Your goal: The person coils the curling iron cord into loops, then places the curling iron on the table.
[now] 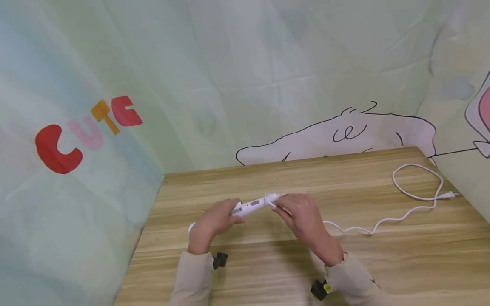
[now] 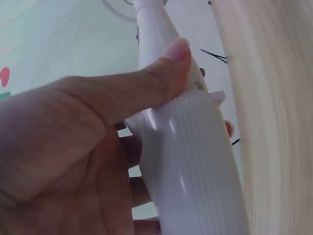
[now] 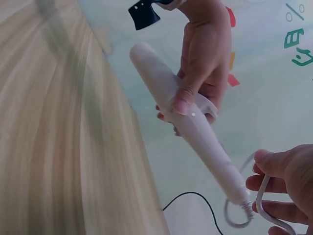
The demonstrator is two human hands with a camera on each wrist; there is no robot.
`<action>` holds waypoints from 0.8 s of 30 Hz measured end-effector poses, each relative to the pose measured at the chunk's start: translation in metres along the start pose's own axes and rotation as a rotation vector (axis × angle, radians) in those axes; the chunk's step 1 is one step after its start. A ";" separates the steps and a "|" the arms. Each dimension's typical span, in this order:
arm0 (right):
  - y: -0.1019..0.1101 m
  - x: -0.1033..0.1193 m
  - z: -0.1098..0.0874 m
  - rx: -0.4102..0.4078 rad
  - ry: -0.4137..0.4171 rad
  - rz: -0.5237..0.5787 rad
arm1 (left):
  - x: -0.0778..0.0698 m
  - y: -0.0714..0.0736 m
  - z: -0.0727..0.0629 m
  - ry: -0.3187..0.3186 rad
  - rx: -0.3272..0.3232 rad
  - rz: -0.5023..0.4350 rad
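Left hand (image 1: 216,222) clamped round slim white plastic wand (image 1: 252,207) above wood-grain tabletop (image 1: 402,263), apparently steadying it; right hand (image 1: 302,216) pinching thin white cord (image 1: 394,219) beside wand's cord end, likely controlling slack. White plug (image 1: 446,195) rests far right on tabletop.

1. A light-brown wood-grain tabletop (image 1: 352,182) has darker streaks running roughly left to right.
2. On it lies a white power cord (image 1: 394,219), forming 1 loop toward the far right corner and a wavy stretch leading leftward.
3. Its plug (image 1: 445,195) lies near the right edge, beside the loop.
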State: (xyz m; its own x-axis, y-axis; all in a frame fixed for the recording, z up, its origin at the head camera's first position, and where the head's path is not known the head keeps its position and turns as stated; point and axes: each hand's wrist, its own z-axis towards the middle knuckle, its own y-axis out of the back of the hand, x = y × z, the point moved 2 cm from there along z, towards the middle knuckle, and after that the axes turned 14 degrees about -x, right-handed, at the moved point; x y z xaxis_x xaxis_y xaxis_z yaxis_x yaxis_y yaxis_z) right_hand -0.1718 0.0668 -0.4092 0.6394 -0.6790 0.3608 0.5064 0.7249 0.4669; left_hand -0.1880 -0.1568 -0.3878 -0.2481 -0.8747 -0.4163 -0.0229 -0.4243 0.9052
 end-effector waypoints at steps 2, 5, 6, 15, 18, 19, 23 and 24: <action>-0.001 0.002 -0.004 0.028 -0.045 0.003 | 0.001 0.002 0.001 -0.006 -0.014 -0.011; -0.003 0.004 -0.010 0.074 -0.107 0.022 | 0.001 0.006 0.003 -0.033 -0.038 -0.024; -0.003 0.004 -0.012 0.086 -0.121 0.032 | 0.000 0.008 0.003 -0.046 -0.047 -0.027; -0.009 -0.007 -0.028 0.139 -0.219 0.179 | -0.001 0.015 0.004 -0.078 -0.102 -0.011; -0.010 -0.010 -0.031 0.167 -0.291 0.211 | -0.001 0.017 0.004 -0.088 -0.113 -0.026; -0.010 -0.011 -0.032 0.185 -0.323 0.235 | -0.001 0.018 0.004 -0.091 -0.117 -0.035; -0.013 -0.016 -0.035 0.283 -0.502 0.382 | -0.001 0.021 0.004 -0.103 -0.114 -0.062; -0.014 -0.018 -0.036 0.304 -0.560 0.419 | -0.001 0.022 0.004 -0.107 -0.112 -0.064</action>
State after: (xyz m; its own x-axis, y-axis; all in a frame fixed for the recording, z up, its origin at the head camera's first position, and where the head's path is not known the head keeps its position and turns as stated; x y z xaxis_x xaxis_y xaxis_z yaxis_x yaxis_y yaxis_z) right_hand -0.1689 0.0730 -0.4513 0.3132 -0.3700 0.8747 0.0522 0.9263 0.3731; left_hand -0.1922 -0.1644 -0.3676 -0.3518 -0.8174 -0.4561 0.0645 -0.5073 0.8594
